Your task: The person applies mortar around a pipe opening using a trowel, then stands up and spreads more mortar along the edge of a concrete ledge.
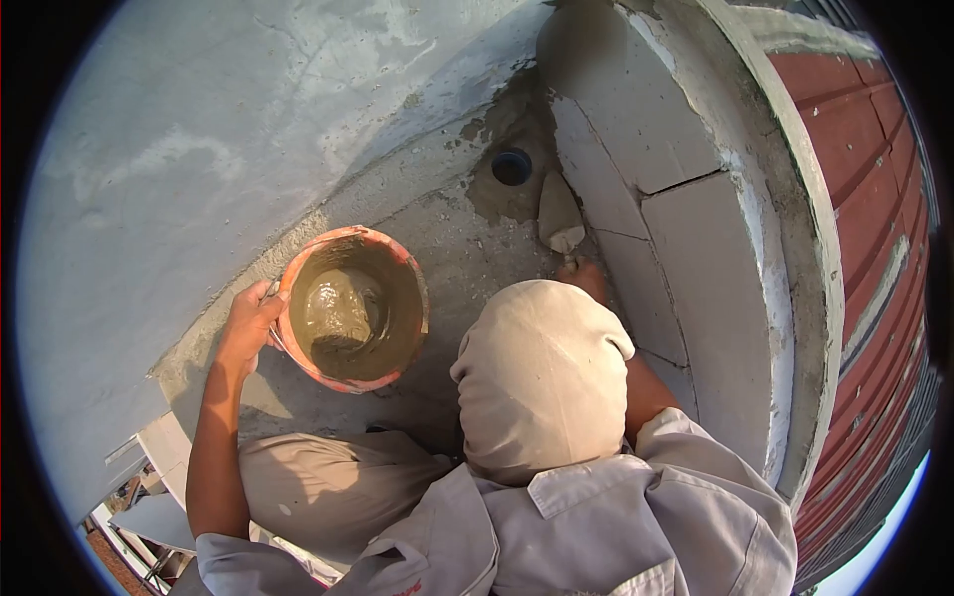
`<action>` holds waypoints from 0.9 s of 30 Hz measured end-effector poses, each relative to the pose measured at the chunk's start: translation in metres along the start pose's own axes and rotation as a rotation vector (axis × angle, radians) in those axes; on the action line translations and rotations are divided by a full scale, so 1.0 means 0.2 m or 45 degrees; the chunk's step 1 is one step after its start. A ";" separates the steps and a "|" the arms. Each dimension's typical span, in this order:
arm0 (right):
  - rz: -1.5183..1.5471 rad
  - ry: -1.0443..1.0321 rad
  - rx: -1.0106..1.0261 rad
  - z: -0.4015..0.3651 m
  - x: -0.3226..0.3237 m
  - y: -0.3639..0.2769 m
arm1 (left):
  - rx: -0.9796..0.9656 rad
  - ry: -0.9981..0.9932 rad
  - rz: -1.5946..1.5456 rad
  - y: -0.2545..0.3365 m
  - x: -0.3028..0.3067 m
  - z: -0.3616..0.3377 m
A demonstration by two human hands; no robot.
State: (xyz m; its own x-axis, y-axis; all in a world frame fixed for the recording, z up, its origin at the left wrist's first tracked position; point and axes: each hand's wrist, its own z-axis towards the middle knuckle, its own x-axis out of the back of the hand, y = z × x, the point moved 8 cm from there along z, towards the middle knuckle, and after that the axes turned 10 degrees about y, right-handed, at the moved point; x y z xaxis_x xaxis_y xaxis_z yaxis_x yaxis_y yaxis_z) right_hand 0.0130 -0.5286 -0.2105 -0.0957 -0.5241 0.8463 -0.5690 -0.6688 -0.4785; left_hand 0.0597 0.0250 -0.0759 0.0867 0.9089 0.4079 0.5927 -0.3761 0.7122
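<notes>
My left hand (256, 316) is closed on the rim and handle side of an orange bucket (419, 283), which holds wet grey-brown mortar (343, 308). My right hand (584, 278) grips the handle of a trowel (560, 214) beside the block wall; my knee partly hides this hand and forearm. The trowel's blade lies near the floor, with some pale mortar close to its handle. Just left of the blade tip is a round dark pipe opening (512, 167), with damp mortar around it.
A grey plastered wall (199, 149) rises on the left. On the right stands a wall of pale blocks (696, 248) with a curved ledge (820, 248), and beyond it a red corrugated roof (845, 149). The concrete floor (452, 238) lies between the walls.
</notes>
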 end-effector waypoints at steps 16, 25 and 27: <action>0.223 -0.077 0.440 -0.32 0.27 -0.36 | -0.017 -0.113 -0.042 0.05 -0.03 -0.02; -0.654 -0.584 1.839 -0.48 -0.14 -1.32 | -0.057 -0.199 0.029 0.16 -0.18 -0.14; -0.654 -0.619 1.983 -0.57 -0.27 -1.36 | -0.035 -0.181 0.050 0.16 -0.18 -0.15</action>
State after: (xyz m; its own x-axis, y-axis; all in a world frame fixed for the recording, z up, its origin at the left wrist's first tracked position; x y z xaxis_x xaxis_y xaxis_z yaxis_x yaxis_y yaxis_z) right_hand 0.0798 -0.2583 -0.0997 0.2355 -0.0099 0.9718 0.8423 -0.4967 -0.2092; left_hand 0.0514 -0.0251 -0.0493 0.2231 0.9089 0.3522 0.5643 -0.4151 0.7136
